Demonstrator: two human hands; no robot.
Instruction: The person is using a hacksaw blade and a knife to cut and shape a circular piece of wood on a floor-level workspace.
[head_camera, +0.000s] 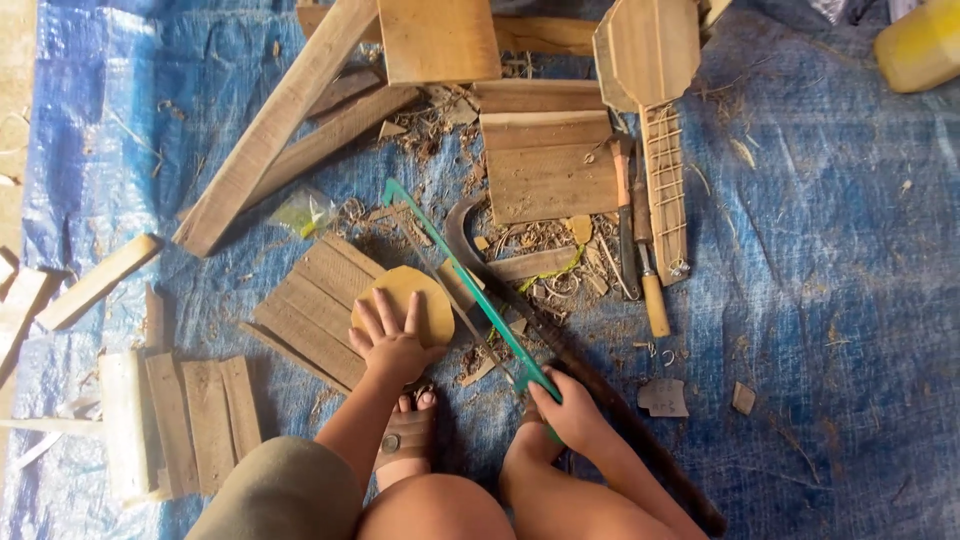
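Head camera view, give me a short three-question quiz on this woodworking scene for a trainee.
1. True or false: the left hand lies flat on the round wooden disc.
2. What does the right hand grip? A) chisel B) green-framed saw C) yellow container
3. What covers the ground under the boards?

Key:
1. True.
2. B, at its handle end.
3. A blue tarp, strewn with shavings.

The left hand (388, 340) presses on the round flat wooden disc (405, 300), which lies on the slatted wooden panel (315, 305) on the blue plastic tarp (830, 260). Just right of the disc, the green-framed hacksaw (455, 270) slants across the curved dark-handled sickle (560, 340), gripped at its near end by the right hand (572, 408). Behind them lie stacked wooden boards (545, 150), and the wooden-handled chisels (640, 240) lie beside these to the right.
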